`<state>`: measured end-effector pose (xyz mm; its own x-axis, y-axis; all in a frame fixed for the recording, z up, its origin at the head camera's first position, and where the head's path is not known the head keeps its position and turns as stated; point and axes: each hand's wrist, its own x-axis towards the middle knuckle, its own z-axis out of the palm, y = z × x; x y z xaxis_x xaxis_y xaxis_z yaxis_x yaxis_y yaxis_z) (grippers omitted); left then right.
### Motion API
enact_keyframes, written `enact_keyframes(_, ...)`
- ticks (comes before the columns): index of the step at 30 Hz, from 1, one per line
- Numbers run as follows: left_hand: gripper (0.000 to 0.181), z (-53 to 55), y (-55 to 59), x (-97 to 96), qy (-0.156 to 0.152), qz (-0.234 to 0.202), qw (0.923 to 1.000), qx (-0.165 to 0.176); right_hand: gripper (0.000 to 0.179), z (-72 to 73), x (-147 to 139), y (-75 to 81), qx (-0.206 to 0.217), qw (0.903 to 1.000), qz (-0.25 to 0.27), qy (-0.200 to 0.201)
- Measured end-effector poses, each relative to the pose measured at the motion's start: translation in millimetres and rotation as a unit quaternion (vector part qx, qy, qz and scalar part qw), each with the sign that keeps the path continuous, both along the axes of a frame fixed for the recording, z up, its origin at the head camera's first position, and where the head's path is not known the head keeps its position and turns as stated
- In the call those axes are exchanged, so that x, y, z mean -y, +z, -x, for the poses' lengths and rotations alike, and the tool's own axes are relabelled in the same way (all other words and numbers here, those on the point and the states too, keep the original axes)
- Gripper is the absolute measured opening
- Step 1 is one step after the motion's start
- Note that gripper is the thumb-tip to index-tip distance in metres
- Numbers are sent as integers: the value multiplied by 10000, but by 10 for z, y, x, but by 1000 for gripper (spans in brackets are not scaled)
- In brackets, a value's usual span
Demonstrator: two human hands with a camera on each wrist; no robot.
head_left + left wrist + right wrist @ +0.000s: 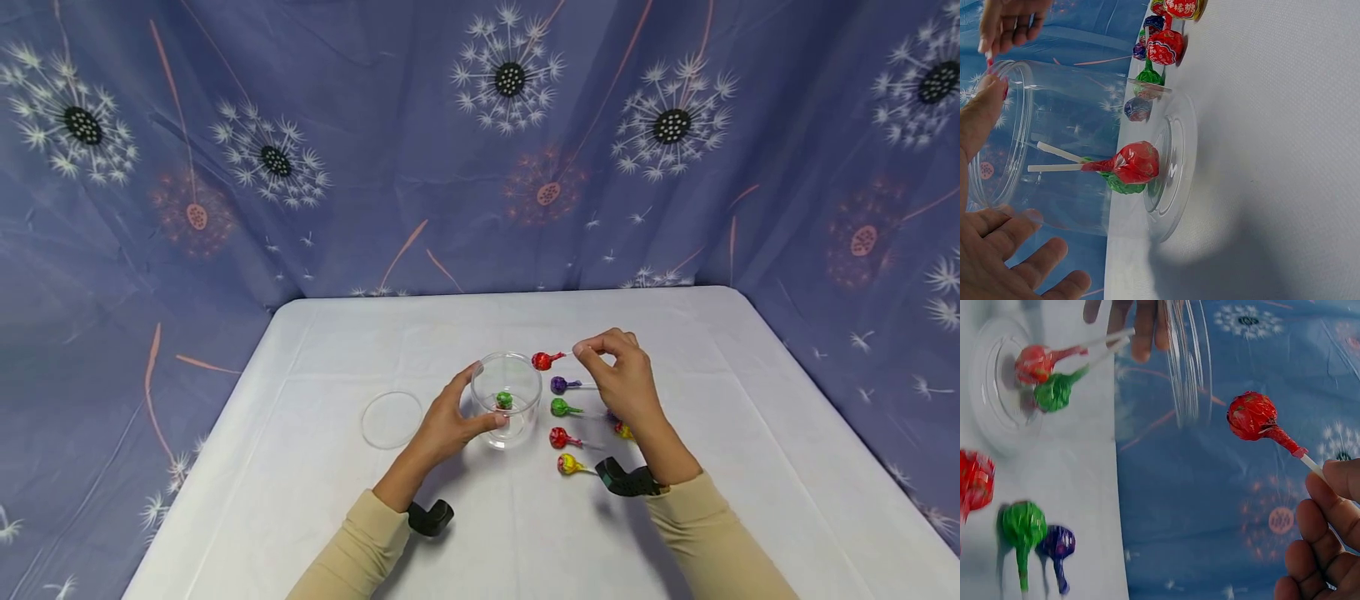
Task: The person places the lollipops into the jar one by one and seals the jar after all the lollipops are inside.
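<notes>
My left hand [450, 421] holds a clear plastic jar [528, 413] near its open rim, thumb on the near side and fingers round the other. Inside the jar, a red lollipop [1137, 162] and a green lollipop [1124, 185] stand heads down, sticks leaning up. My right hand [622, 375] pinches the white stick of another red-wrapped lollipop [1252, 417] between thumb and forefinger. That lollipop's head is held beside the jar's mouth, outside it, pointing left in the head view.
Right of the jar, a column of lollipops lies on the white-covered table [330, 517]: purple [559, 385], green [561, 407], red [559, 438] and yellow [568, 464]. Another yellow one [624, 431] is partly hidden by the right wrist. A clear round lid [392, 420] lies left of the jar.
</notes>
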<state>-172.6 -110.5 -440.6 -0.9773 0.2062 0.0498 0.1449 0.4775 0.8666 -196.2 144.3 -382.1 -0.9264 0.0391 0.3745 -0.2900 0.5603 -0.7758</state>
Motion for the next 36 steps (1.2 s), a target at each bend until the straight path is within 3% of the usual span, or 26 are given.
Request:
enact_keyframes(14, 92, 10, -6, -24, -37, -104, 9999, 69, 7, 93, 351, -115, -694, 9924, -883, 506)
enact_keyframes(24, 93, 7, 6, -23, -1, -16, 9999, 119, 11, 101, 458, -186, -870, 9775, -1736, 827)
enact_keyframes(36, 93, -2, 9, 9, 11, 14, 10000, 63, 8, 106, 546, -188, -1093, 9650, -2171, 986)
